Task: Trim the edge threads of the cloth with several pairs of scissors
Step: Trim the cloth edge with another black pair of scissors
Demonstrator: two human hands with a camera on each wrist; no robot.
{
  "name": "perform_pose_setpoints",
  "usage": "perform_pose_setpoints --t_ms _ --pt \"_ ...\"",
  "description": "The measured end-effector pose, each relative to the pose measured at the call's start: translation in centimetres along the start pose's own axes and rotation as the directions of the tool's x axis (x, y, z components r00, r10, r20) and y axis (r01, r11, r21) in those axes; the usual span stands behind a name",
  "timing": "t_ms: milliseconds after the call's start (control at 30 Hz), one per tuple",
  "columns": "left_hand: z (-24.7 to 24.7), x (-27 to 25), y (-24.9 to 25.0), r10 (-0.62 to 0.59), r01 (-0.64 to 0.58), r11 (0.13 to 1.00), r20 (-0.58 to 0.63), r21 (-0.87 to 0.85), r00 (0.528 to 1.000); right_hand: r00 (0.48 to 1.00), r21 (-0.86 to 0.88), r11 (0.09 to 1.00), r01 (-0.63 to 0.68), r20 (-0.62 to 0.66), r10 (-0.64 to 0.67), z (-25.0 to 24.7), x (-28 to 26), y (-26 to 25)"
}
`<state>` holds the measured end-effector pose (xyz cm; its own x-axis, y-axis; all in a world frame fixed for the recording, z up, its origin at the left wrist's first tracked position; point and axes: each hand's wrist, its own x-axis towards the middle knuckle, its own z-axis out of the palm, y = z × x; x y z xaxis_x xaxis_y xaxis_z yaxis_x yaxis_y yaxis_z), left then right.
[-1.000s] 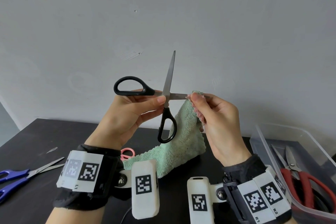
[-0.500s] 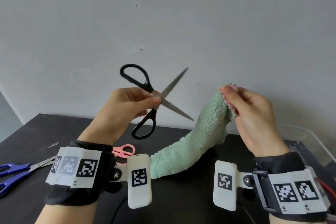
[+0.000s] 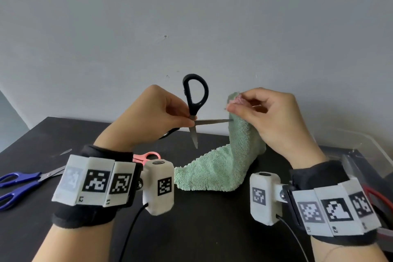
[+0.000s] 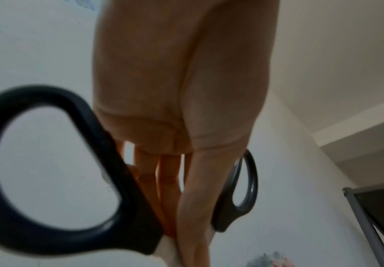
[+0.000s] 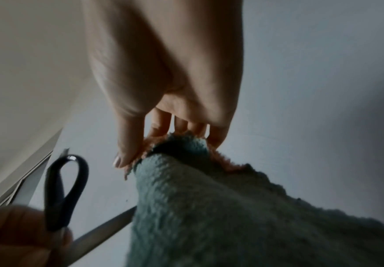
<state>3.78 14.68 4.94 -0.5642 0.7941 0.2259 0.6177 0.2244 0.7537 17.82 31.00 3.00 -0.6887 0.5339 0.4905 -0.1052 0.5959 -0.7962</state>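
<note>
My left hand [image 3: 153, 117] pinching black scissors [image 3: 194, 100] at pivot; blades wide, 1 tip back touching cloth [image 3: 225, 164] edge, frame centre. My right hand [image 3: 270, 117] pinches cloth top. Cut pending.

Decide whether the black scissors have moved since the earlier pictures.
Yes. The black scissors have turned and swung toward the green cloth; against the wall, one handle loop now points up and one blade tip touches the cloth.
</note>
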Motion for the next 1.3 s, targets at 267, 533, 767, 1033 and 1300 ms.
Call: perform_pose_setpoints --t_ms 267,533,767,1033,1300 --pt "0.4 0.3 -0.1 0.097 -0.093 0.983 -0.017 0.157 0.995 0.986 -0.205 0.966 0.157 0.095 -0.14 3.3 -0.5 0.5" --pt "1.0 0.6 -0.2 0.161 -0.16 0.978 -0.001 0.131 0.987 0.984 -0.247 0.955 0.163 0.115 -0.138 3.5 -0.6 0.3" --pt "0.8 0.7 -0.6 0.173 -0.168 0.974 -0.021 0.149 0.985 0.966 -0.309 0.941 0.137 0.253 -0.058 3.2 -0.7 -0.4" --pt "1.4 0.7 -0.3 0.229 -0.223 0.961 -0.018 0.163 0.973 0.974 -0.363 0.922 0.139 0.218 -0.061 3.0 -0.6 -0.3" --pt "0.5 0.3 0.0 0.24 -0.234 0.965 -0.039 0.123 0.97 0.964 -0.421 0.891 0.172 0.26 -0.063 2.0 -0.7 -1.2"
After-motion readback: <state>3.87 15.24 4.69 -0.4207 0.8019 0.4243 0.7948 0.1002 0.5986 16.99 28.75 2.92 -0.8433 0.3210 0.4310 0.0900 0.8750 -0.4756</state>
